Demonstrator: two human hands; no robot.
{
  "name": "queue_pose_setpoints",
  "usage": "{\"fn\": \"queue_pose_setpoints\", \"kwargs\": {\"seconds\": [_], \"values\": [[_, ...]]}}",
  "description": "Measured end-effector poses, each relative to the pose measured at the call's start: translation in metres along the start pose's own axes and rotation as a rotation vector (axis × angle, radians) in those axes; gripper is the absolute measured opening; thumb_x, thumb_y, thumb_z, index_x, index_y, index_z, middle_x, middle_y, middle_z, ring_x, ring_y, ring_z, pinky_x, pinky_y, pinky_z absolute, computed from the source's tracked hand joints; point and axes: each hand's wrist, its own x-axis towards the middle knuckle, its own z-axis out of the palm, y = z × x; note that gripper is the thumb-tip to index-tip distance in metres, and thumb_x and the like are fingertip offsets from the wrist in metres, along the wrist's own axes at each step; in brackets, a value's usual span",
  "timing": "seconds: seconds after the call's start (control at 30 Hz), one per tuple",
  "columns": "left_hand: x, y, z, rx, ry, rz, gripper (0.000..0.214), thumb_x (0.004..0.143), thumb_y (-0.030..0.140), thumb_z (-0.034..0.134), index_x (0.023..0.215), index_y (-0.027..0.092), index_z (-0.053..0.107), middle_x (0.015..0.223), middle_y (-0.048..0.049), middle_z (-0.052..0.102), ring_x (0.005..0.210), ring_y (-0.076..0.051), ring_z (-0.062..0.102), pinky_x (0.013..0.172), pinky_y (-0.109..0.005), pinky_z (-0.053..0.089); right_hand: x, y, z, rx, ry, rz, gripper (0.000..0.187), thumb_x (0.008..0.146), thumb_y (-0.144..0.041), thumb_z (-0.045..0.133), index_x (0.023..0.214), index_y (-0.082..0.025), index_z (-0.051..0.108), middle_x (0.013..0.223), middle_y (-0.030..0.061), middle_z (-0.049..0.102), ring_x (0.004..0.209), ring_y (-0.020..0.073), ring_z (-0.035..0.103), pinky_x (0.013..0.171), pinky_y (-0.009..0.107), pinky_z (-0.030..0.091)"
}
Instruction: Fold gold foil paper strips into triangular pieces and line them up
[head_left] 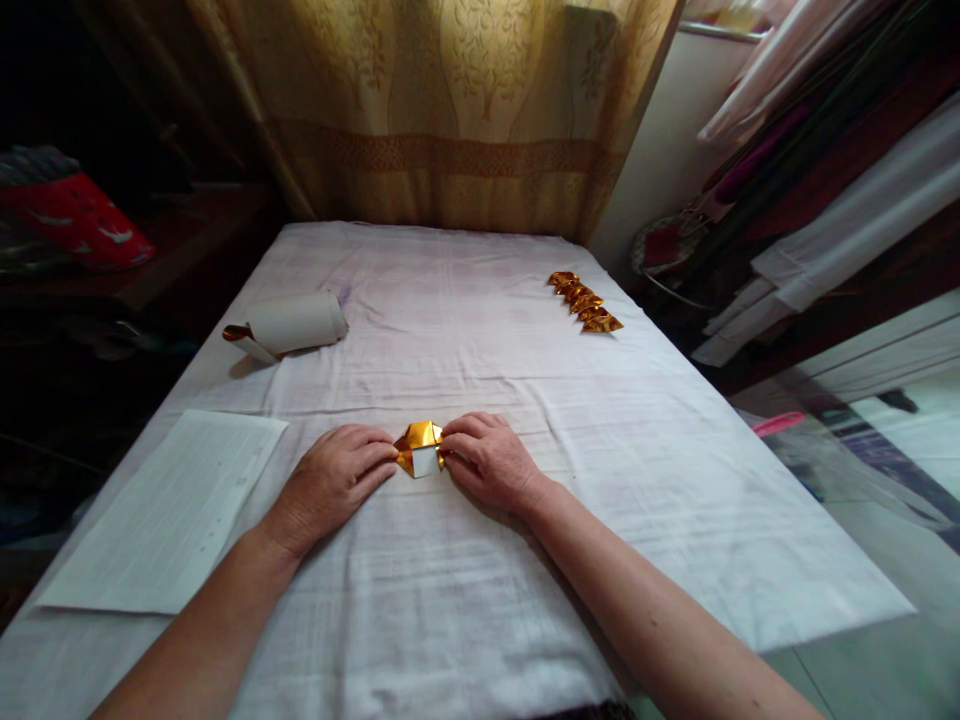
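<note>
Between my hands a small piece of gold foil paper [420, 436] lies on the cloth, partly folded, with a white square of its underside showing at the front. My left hand [339, 477] pinches its left corner between thumb and fingers. On the other side my right hand [486, 458] is closed on the right edge, and its fingertips hide that part. Several finished-looking folded gold foil pieces [585, 302] sit in a slanting row at the far right of the table.
A roll of white-backed gold paper [294, 322] rests at the back left. Nearer, a printed sheet [165, 510] lies flat beside my left forearm. White cloth covers the table [645, 540]. A curtain [450, 120] hangs behind it, clothes [847, 230] hang at right, and a red container [82, 220] stands at left.
</note>
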Motion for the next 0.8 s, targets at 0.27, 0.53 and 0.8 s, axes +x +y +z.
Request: {"fn": "queue_pose_setpoints", "kwargs": {"seconds": [0.27,0.53,0.8], "values": [[0.005,0.007,0.000,0.106,-0.016,0.035,0.028,0.100,0.037,0.046,0.099,0.023,0.070,0.101,-0.0051,0.073,0.092,-0.021,0.065,0.084,-0.037,0.052,0.002,-0.001,-0.003,0.004,-0.031,0.006,0.024,0.081,-0.034,0.077,0.102,-0.024,0.069,0.111,0.0055,0.069,0.102,0.0229,0.059,0.087,0.039,0.041],[0.005,0.010,0.004,0.130,-0.006,0.039,0.026,0.098,0.042,0.051,0.098,0.022,0.068,0.103,-0.0054,0.071,0.094,-0.021,0.064,0.083,-0.035,0.051,0.005,-0.004,-0.005,-0.069,-0.078,0.033,0.030,0.079,-0.042,0.079,0.100,-0.023,0.070,0.112,0.0062,0.068,0.103,0.0234,0.057,0.085,0.038,0.038],[0.008,0.011,0.002,0.114,-0.029,0.023,0.020,0.093,0.040,0.060,0.094,0.021,0.068,0.099,-0.0048,0.071,0.091,-0.022,0.065,0.080,-0.036,0.051,0.008,-0.010,-0.003,-0.257,-0.085,-0.014,0.023,0.088,-0.042,0.070,0.096,-0.021,0.070,0.102,0.0055,0.070,0.093,0.0213,0.059,0.085,0.036,0.034]]}}
